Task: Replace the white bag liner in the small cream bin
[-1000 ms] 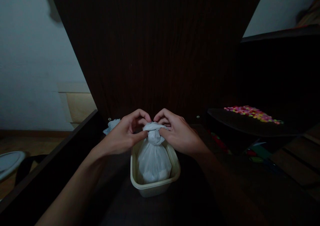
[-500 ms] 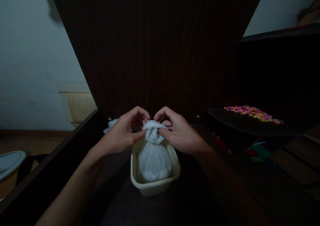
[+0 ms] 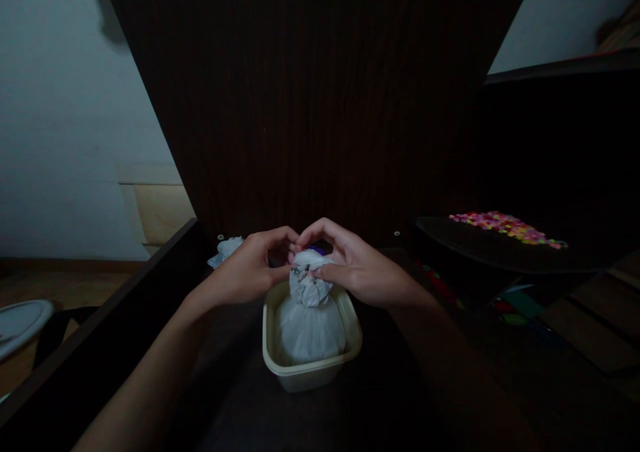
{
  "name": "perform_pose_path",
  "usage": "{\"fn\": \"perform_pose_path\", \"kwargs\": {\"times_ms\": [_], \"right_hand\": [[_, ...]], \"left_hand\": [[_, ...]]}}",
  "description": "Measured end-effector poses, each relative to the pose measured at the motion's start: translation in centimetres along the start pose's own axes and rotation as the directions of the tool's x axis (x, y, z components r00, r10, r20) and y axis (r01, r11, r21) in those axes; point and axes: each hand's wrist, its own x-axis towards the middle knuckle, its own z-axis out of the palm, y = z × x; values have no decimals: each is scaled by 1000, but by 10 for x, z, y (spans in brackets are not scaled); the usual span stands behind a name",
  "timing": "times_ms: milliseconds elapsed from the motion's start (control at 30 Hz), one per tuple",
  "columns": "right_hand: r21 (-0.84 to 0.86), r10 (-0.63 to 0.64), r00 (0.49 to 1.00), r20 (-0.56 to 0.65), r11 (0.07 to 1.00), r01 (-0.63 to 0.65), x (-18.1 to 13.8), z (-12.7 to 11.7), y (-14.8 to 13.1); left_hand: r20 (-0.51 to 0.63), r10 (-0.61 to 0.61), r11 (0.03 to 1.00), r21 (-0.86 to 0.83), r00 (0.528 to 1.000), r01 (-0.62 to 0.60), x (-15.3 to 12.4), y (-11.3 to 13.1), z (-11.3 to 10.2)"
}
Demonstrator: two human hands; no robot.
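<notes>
A white plastic bag (image 3: 313,332), rounded and full, sits inside a cream-coloured plastic tub (image 3: 311,375). Its gathered top is bunched into a crumpled knot above the rim. My left hand (image 3: 257,262) grips the left side of that bunched top, thumb and fingers curled round it. From the other side my right hand (image 3: 353,262) pinches the same top, its thumb pressed on the front. The fingertips of both hands meet behind the knot, partly hidden. A small purple patch shows between them. What the bag contains cannot be made out.
A dark wooden panel (image 3: 320,119) rises behind the tub. Left of it lies a crumpled pale plastic bag (image 3: 225,251), beside a dark side board (image 3: 110,319). At right, colourful beads (image 3: 505,227) rest on a dark ledge. A white round lid-like object (image 3: 23,325) is far left.
The bag's twisted top has been loosened or turned into a wider crumpled bunch. My fingertips have come together behind it, and a purple patch has appeared. The tub stays in place.
</notes>
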Motion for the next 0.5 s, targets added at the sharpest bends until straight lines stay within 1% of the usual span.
{"fn": "perform_pose_path", "kwargs": {"times_ms": [133, 200, 233, 300, 367, 433, 500], "right_hand": [[-25, -58, 997, -44, 998, 57, 0, -3, 2], [-109, -89, 992, -91, 991, 79, 1, -6, 4], [-187, -112, 986, -127, 978, 88, 1, -7, 4], [-380, -184, 961, -205, 920, 95, 1, -9, 4], [-536, -260, 934, -247, 839, 91, 2, -9, 4], [-614, -297, 920, -257, 785, 82, 2, -9, 3], [-639, -301, 917, -261, 766, 69, 2, -8, 3]], "left_hand": [[37, -38, 985, -168, 999, 43, 2, -1, 0], [46, -49, 975, -214, 998, 58, 2, -1, 0], [51, -49, 971, -233, 998, 59, 2, -1, 0], [60, -44, 959, -278, 997, 59, 1, 0, -2], [76, -44, 937, -343, 996, 68, 0, -1, -3], [100, -55, 905, -414, 993, 92, -1, -2, -4], [135, -69, 866, -483, 988, 126, -1, -4, -5]]}}
